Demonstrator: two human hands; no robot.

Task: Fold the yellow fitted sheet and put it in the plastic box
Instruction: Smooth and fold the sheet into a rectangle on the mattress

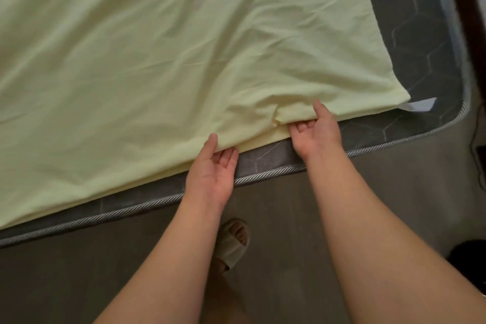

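Since the yellow fitted sheet (163, 42) lies spread over most of the mattress (426, 42), apparently in more than one layer, I judge it to be light, limp, unbreakable cloth. It will sag and drag wherever it is unsupported, and its layers may slide apart if only the top one is taken. I have both hands at the near hem, close together. The left hand (213, 168) is palm up, thumb on top of the cloth and fingers tucked beneath the edge, pinching it. The right hand (315, 130) holds likewise just to its right, where the hem bunches into a small fold. Taking the hem with all layers together looks sound, though a wider spacing toward the corners would control the span better. The near hem runs just inside the piped border (131, 208). The right edge stops short of the mattress end, leaving a bare grey strip, and a white tag (420, 106) pokes out at the corner. Ahead there is open cloth to fold onto. Nearer me are the floor (394, 192) and a slippered foot (232, 242), and a dark frame (462, 8) bounds the far right. The plastic box is not in view.
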